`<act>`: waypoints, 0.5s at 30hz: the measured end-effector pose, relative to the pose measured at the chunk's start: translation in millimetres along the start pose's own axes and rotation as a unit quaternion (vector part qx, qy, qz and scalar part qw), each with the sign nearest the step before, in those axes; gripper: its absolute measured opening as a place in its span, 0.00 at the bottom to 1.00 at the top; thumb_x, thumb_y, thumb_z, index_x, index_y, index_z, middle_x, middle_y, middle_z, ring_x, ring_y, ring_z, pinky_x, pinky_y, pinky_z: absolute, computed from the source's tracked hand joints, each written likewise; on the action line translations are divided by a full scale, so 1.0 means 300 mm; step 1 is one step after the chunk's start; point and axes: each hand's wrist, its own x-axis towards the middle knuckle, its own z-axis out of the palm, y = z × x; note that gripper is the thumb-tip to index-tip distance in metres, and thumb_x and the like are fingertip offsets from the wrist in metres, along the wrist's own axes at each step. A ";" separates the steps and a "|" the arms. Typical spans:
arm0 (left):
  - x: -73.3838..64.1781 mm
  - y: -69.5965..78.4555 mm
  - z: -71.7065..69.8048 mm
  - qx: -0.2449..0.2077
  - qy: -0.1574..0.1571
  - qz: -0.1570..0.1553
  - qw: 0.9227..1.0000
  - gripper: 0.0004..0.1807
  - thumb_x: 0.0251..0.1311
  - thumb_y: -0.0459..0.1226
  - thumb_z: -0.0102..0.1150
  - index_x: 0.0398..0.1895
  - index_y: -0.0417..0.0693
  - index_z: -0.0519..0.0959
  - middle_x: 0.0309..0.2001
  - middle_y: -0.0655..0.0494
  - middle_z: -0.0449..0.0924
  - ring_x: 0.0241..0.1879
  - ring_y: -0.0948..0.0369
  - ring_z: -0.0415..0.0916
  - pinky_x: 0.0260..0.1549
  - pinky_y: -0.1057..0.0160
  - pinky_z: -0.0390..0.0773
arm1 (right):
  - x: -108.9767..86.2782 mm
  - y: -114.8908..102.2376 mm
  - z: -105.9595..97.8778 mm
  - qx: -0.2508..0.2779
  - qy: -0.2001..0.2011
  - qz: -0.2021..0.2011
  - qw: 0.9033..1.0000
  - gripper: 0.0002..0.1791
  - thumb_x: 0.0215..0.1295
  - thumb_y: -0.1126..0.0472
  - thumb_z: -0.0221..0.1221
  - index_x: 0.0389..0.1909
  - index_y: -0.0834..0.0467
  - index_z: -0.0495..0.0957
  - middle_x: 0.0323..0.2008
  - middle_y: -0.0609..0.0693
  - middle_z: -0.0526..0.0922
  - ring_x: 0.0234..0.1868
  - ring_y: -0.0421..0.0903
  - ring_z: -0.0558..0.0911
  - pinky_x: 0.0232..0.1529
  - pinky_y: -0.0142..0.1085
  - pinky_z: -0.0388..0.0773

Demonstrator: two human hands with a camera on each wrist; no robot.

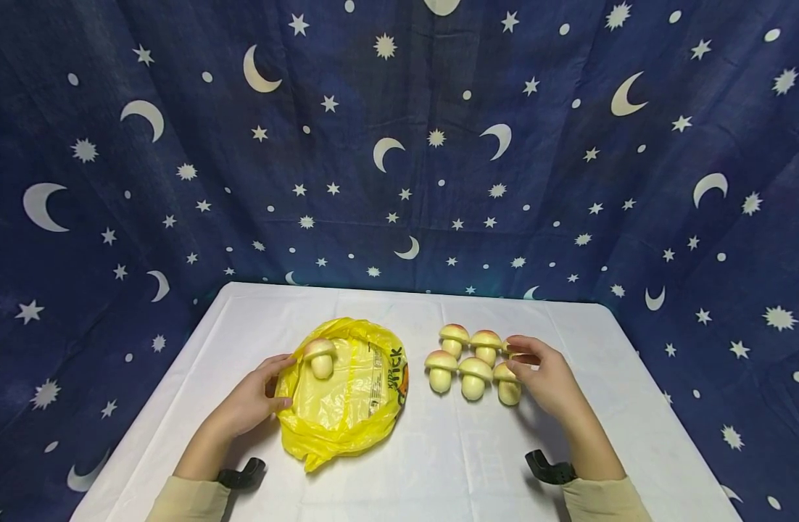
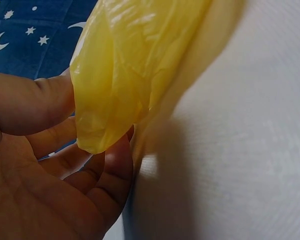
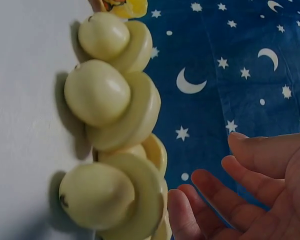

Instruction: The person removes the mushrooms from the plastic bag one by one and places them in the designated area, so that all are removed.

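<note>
My left hand (image 1: 252, 400) holds the left rim of a yellow plastic bag (image 1: 339, 438); in the left wrist view the thumb lies on one side of the bag's edge (image 2: 115, 85) and the fingers (image 2: 117, 160) on the other. The bag lies with its mouth spread wide, and one mushroom (image 1: 321, 366) with a pinkish cap is inside it. On the right, my right hand (image 1: 548, 377) hovers over the right end of a group of mushrooms (image 1: 473, 378), partly hiding one in the back row. Its fingers (image 3: 225, 200) are spread and hold nothing, close to the nearest mushroom (image 3: 97, 195).
The mushrooms stand in two rows on a white-covered table (image 1: 465, 457), caps upward. A dark blue curtain (image 1: 399, 181) with moons and stars surrounds the table at the back and sides. Black wrist mounts (image 1: 243, 475) are on both wrists.
</note>
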 end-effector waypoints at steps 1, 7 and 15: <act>0.000 0.000 0.000 0.001 0.000 -0.001 1.000 0.41 0.63 0.27 0.72 0.80 0.34 0.67 0.83 0.36 0.59 0.82 0.32 0.55 0.80 0.31 0.56 | 0.003 -0.004 0.005 0.001 -0.001 -0.002 1.000 0.25 0.75 0.65 0.64 0.70 0.62 0.77 0.65 0.64 0.84 0.65 0.63 0.82 0.50 0.27 0.81; 0.001 0.000 0.002 0.002 0.002 -0.001 1.000 0.41 0.63 0.28 0.72 0.79 0.35 0.67 0.83 0.36 0.59 0.82 0.32 0.55 0.80 0.31 0.56 | 0.012 -0.034 0.038 0.017 -0.007 -0.019 1.000 0.23 0.74 0.66 0.64 0.69 0.63 0.78 0.65 0.63 0.84 0.65 0.63 0.83 0.58 0.40 0.83; 0.000 -0.003 0.001 0.003 -0.001 -0.010 1.000 0.42 0.63 0.30 0.73 0.80 0.36 0.67 0.83 0.38 0.59 0.83 0.33 0.55 0.80 0.32 0.57 | 0.016 -0.081 0.084 0.043 -0.013 -0.049 0.998 0.24 0.72 0.68 0.66 0.67 0.64 0.79 0.63 0.62 0.84 0.61 0.60 0.84 0.59 0.36 0.83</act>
